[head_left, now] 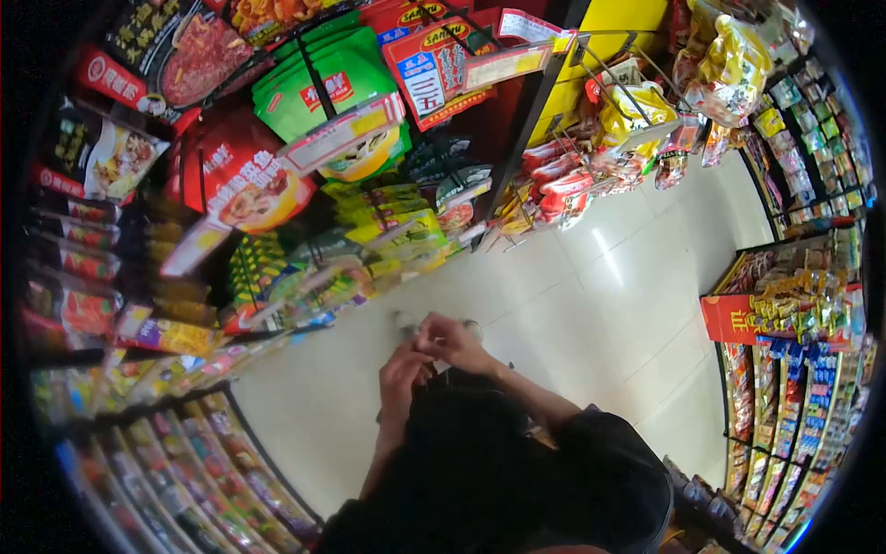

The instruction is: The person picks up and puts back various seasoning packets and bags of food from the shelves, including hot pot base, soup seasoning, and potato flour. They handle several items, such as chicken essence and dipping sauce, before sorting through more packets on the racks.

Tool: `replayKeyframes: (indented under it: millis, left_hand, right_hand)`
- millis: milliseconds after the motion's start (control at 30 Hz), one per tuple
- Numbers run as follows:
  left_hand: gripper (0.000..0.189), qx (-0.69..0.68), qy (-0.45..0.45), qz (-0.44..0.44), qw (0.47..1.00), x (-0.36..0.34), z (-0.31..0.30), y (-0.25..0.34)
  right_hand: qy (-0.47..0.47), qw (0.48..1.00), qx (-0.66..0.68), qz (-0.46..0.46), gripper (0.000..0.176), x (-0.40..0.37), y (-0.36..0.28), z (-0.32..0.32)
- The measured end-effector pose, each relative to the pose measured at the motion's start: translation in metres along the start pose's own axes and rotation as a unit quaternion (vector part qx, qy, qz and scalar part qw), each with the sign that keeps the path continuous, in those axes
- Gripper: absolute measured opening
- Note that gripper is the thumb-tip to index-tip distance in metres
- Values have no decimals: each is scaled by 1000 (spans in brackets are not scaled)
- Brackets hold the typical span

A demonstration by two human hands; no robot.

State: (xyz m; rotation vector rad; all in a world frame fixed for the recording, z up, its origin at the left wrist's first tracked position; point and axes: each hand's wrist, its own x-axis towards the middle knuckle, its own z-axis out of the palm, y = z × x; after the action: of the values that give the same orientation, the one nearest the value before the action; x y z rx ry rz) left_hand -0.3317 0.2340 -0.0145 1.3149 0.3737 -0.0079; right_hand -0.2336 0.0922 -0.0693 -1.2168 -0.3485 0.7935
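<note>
Both hands up front of the torso, over the pale tiled floor (554,314). Left grip (399,374) and right grip (454,342) meet, fingers curled in, right one slightly farther forward. Right fingertips sit against the left ones. Can't tell whether either is pinching something: it may be a small pale item between them, but the spot is too small and blurred to call.

Nearest clear goods to the grips: yellow-green packets (411,233) on the low part of the rack, ahead and a bit left. They're apart from both grips, floor visible in between.

Rest of that rack, left to right: red bag with a bowl picture (245,185) hanging on a hook, green bags (281,103) beside it, red-and-white packet (413,78) at the top, price tag (346,134) in front of the green bags. Next bay right of the dark post: yellow bags (637,115) on wire hooks. All well clear of the hands.

Right side: red-fronted display box (726,319) above stocked shelves (784,415). Lower left: another set of shelves (189,462), contents smeared. Black sleeve (614,462) on the right arm.
</note>
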Motion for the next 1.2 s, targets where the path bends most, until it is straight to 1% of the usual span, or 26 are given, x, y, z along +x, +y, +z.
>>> replayKeyframes:
  millis: [33,67,100,133,200,267,300,333,400,433,467,533,567,600,633,667,700,733,833,900,1000,1033,1100,1133,1200]
  left_hand:
    - [15,6,14,0,1000,-8,-3,-1]
    - [14,14,38,6,999,-17,-7,0]
    - [14,17,38,15,999,-23,-19,-10]
    - [14,21,51,6,998,-27,-27,-18]
    - [15,27,98,-10,995,-33,-37,-27]
    - [16,73,106,69,989,-32,-47,-23]
    - [14,58,102,73,990,-30,-50,-14]
    - [14,40,84,73,993,-28,-51,-8]
    - [14,48,80,93,991,-29,-63,-3]
    - [15,50,66,101,991,-30,-71,1]
    - [15,46,75,93,992,-34,-82,4]
    - [16,31,90,77,992,-46,-106,15]
    - [15,27,103,147,983,-47,-128,10]
    - [16,26,140,178,974,-50,-149,14]
    - [22,14,172,158,972,-60,-174,37]
    - [23,-25,201,223,954,-64,-199,48]
    - [40,-78,217,292,928,-66,-225,68]
    - [44,-27,229,371,899,-69,-252,81]
    - [39,19,257,471,844,-90,-298,173]
    - [31,118,300,445,835,-103,-322,210]
    - [23,127,332,400,844,-102,-338,254]
    - [22,154,332,430,825,-99,-344,271]
    - [21,200,331,492,780,-87,-352,308]
    - [27,231,343,515,751,-78,-351,328]
    - [37,294,358,511,724,-55,-347,357]
  right_hand:
    - [-32,999,4,9,16,0,4,2]
    - [-31,999,2,18,15,-6,5,4]
    - [-46,999,0,25,13,-12,4,8]
    - [-77,996,-1,32,11,-13,4,15]
    - [-94,992,4,85,6,-17,8,28]
    - [-79,990,11,114,5,-18,5,41]
    - [-81,990,-5,115,4,-16,1,46]
    - [-67,991,-21,114,7,-14,1,47]
    - [-59,995,-20,78,7,-5,10,53]
    - [-41,993,-1,109,7,-3,0,64]
    - [-43,995,-34,83,8,3,15,61]
    - [-13,995,-53,80,11,14,21,75]
    - [-10,995,-62,80,12,20,20,82]
    - [-8,994,-72,80,13,26,18,92]
    - [9,995,-64,79,14,30,12,110]
    - [13,995,-71,75,14,33,14,121]
    - [17,995,-76,68,13,39,19,131]
    - [19,995,-77,60,13,45,26,143]
    - [15,995,-69,73,11,55,49,178]
    - [11,996,-57,75,10,55,57,204]
    - [29,992,-49,109,11,49,69,235]
    - [32,989,-29,141,11,46,73,239]
    - [18,991,-45,122,12,44,81,243]
    - [11,992,-57,112,12,45,81,242]
    - [20,992,-70,106,11,47,72,241]
